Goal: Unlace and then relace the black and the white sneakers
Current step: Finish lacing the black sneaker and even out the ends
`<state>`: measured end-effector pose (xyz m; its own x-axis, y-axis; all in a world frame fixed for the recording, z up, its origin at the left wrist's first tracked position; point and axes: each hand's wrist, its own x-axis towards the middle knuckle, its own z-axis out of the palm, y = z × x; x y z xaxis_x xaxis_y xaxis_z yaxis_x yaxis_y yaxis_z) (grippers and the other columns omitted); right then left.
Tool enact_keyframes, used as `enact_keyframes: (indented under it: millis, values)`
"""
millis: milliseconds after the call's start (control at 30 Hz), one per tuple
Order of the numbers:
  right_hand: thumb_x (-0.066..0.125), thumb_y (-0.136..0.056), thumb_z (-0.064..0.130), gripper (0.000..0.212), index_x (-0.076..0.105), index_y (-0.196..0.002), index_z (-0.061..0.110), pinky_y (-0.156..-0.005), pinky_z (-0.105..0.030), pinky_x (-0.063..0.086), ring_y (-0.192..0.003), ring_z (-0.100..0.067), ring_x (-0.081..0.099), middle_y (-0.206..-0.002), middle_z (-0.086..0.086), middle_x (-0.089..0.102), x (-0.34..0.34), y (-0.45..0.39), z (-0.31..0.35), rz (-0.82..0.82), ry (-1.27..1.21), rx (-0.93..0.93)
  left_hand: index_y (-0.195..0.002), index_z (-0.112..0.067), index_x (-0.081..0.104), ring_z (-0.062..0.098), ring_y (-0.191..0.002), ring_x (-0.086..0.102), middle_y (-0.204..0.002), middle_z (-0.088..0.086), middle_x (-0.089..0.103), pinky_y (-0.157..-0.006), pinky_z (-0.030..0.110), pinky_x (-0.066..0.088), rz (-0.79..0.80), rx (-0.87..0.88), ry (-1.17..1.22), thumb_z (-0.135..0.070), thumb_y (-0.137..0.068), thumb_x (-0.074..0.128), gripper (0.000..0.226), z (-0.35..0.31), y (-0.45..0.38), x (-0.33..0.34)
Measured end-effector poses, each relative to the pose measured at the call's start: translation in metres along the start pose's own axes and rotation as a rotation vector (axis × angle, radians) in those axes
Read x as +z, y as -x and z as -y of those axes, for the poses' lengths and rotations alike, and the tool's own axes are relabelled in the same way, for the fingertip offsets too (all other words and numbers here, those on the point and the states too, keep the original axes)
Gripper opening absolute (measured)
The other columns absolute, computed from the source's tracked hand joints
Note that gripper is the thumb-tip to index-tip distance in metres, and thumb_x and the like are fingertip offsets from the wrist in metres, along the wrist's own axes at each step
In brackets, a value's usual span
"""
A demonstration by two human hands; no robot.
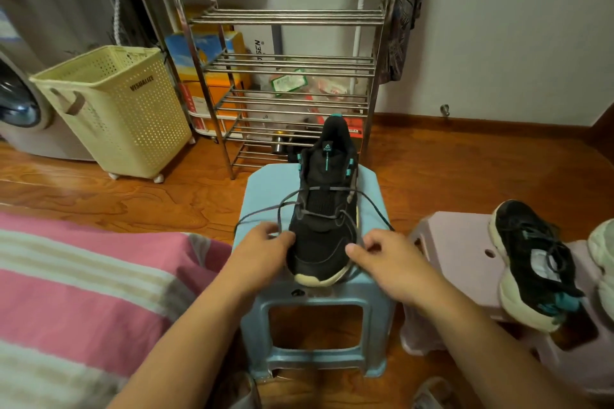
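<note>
1. Both hands work at the toe end of the black sneaker [324, 209]. Left hand [265, 247]: fingers curled, grip apparently pinched on the left run of the dark lace [262, 211] just beside the toe. Right hand [382, 251]: thumb and fingers curled together on the right lace run, touching the toe's right edge.
2. Sneaker stands upright on the blue stool [255, 196], which serves as worktop. Long axis runs straight away from the person: toe nearest the hands, heel toward the metal shoe rack [289, 63].
3. Lace is threaded only through the lower eyelets; upper eyelets look bare. Both free ends loop out sideways past the sneaker, one each side.
4. Judgement: relacing in hand, early. The next eyelets lie farther from the hands, toward the heel; each hand is equally near its own side.
5. Second black sneaker [531, 262] lies right of the blue stool on a pink stool [455, 236], laced.
</note>
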<state>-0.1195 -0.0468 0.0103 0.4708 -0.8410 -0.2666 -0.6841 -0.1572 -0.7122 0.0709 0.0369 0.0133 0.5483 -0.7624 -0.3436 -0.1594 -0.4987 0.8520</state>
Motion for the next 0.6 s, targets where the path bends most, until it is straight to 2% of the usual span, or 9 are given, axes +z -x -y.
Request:
enact_keyframes:
  millis: [67, 167, 233, 300, 333, 400, 433, 500, 600]
  values:
    - [0.061, -0.099, 0.035, 0.030, 0.059, -0.076, 0.015, -0.065, -0.036, 0.052, -0.065, -0.017, 0.060, -0.067, 0.001, 0.060, 0.003, 0.001, -0.003, -0.023, -0.081, 0.023, -0.095, -0.009, 0.071, 0.019, -0.085, 0.068, -0.088, 0.013, 0.075, -0.077, 0.033, 0.050, 0.065, -0.005, -0.015, -0.021, -0.099, 0.059, 0.017, 0.007, 0.003, -0.006]
    - [0.058, -0.102, 0.020, 0.020, 0.059, -0.088, 0.005, -0.071, -0.040, 0.063, -0.071, -0.025, 0.073, -0.076, -0.012, 0.068, 0.001, 0.007, 0.000, 0.077, -0.521, 0.167, -0.082, -0.005, 0.066, 0.031, -0.082, 0.065, -0.079, 0.020, 0.071, -0.074, 0.037, 0.051, 0.148, -0.022, 0.082, -0.010, -0.099, 0.056, 0.020, 0.010, 0.017, -0.018]
    - [0.060, -0.101, 0.018, 0.017, 0.060, -0.096, 0.002, -0.063, -0.034, 0.063, -0.069, -0.027, 0.073, -0.077, -0.014, 0.066, -0.005, 0.017, 0.003, 0.227, -0.682, 0.232, -0.085, -0.007, 0.059, 0.034, -0.080, 0.071, -0.076, 0.017, 0.071, -0.069, 0.036, 0.056, 0.227, -0.095, 0.307, -0.014, -0.104, 0.050, 0.022, 0.007, 0.027, -0.027]
    - [0.057, -0.102, 0.029, 0.028, 0.063, -0.103, 0.001, -0.058, -0.030, 0.060, -0.067, -0.026, 0.072, -0.081, -0.015, 0.069, -0.011, 0.022, 0.006, 0.250, -0.679, 0.231, -0.088, -0.010, 0.056, 0.031, -0.074, 0.072, -0.073, 0.013, 0.068, -0.065, 0.035, 0.060, 0.298, -0.124, 0.569, -0.020, -0.106, 0.047, 0.023, -0.003, 0.035, -0.033]
    - [0.052, -0.103, 0.035, 0.034, 0.065, -0.106, 0.004, -0.059, -0.032, 0.060, -0.068, -0.026, 0.072, -0.087, -0.014, 0.071, -0.014, 0.018, 0.006, 0.169, -0.571, 0.201, -0.090, -0.011, 0.057, 0.028, -0.071, 0.072, -0.073, 0.011, 0.067, -0.066, 0.035, 0.060, 0.315, -0.096, 0.668, -0.023, -0.106, 0.047, 0.023, -0.008, 0.036, -0.034]
    - [0.044, -0.106, 0.037, 0.029, 0.063, -0.113, 0.016, -0.070, -0.039, 0.061, -0.076, -0.022, 0.071, -0.106, -0.007, 0.071, -0.022, -0.004, 0.006, -0.184, -0.206, 0.073, -0.098, -0.009, 0.063, 0.026, -0.078, 0.072, -0.082, 0.010, 0.069, -0.075, 0.036, 0.057, 0.310, 0.045, 0.735, -0.023, -0.105, 0.047, 0.023, -0.017, 0.034, -0.030]
    - [0.045, -0.106, 0.035, 0.024, 0.058, -0.123, 0.026, -0.074, -0.041, 0.060, -0.083, -0.021, 0.069, -0.120, 0.000, 0.066, -0.025, -0.015, 0.007, -0.305, -0.111, -0.007, -0.103, -0.008, 0.066, 0.026, -0.086, 0.073, -0.089, 0.010, 0.072, -0.079, 0.037, 0.055, 0.287, 0.137, 0.678, -0.021, -0.106, 0.046, 0.024, -0.019, 0.031, -0.026]
    - [0.049, -0.105, 0.029, 0.042, 0.043, -0.146, 0.033, -0.067, -0.033, 0.057, -0.081, -0.018, 0.066, -0.129, 0.011, 0.055, -0.022, -0.037, 0.007, -0.288, -0.177, -0.090, -0.108, -0.015, 0.072, 0.019, -0.105, 0.070, -0.105, 0.002, 0.075, -0.091, 0.036, 0.053, 0.204, 0.332, 0.379, -0.016, -0.107, 0.046, 0.026, -0.017, 0.023, -0.015]
    - [0.054, -0.103, 0.026, 0.024, 0.067, -0.123, 0.022, -0.063, -0.021, 0.043, -0.077, -0.011, 0.060, -0.096, 0.008, 0.065, -0.009, -0.049, 0.007, -0.276, -0.063, -0.198, -0.114, -0.028, 0.071, 0.006, -0.116, 0.060, -0.118, -0.010, 0.069, -0.106, 0.033, 0.048, 0.088, 0.576, -0.161, -0.012, -0.104, 0.050, 0.029, -0.006, 0.009, -0.005]
